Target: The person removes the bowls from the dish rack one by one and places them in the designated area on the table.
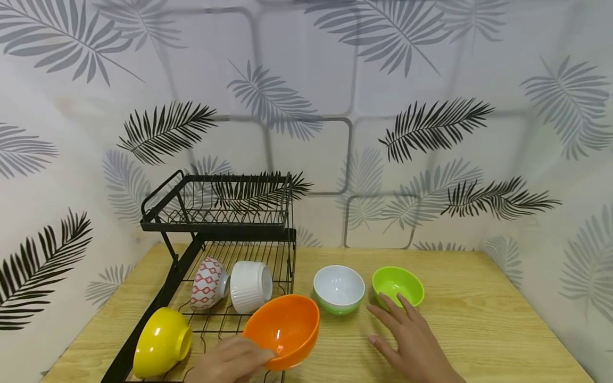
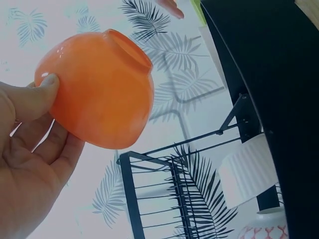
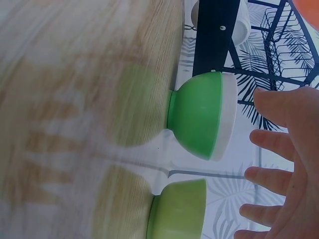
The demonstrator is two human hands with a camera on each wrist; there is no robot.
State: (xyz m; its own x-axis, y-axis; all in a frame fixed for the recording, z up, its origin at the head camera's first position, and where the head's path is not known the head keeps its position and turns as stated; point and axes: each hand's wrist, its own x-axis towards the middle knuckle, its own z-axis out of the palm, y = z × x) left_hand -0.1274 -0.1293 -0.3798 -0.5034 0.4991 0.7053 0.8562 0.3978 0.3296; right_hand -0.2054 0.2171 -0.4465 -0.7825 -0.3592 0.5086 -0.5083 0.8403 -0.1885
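An orange bowl [image 1: 282,330] is held tilted by my left hand [image 1: 230,361], which pinches its rim; in the left wrist view the thumb [image 2: 49,89] lies against the outer wall of the bowl [image 2: 99,94]. To the right, my right hand [image 1: 414,340] has its fingers spread and holds nothing. Its fingertips overlap a lime green bowl [image 1: 397,284] in the head view. Left of that stands a bowl, white inside and green outside [image 1: 339,290]. Both bowls sit upright on the table; the right wrist view shows the spread hand [image 3: 279,164] facing them.
A black two-tier dish rack [image 1: 215,229] stands on the left of the wooden table [image 1: 479,319]. On its lower tier, a yellow bowl [image 1: 160,343], a red-patterned bowl [image 1: 208,284] and a white ribbed bowl [image 1: 249,287] lie on their sides. A leaf-patterned wall [image 1: 306,80] rises behind.
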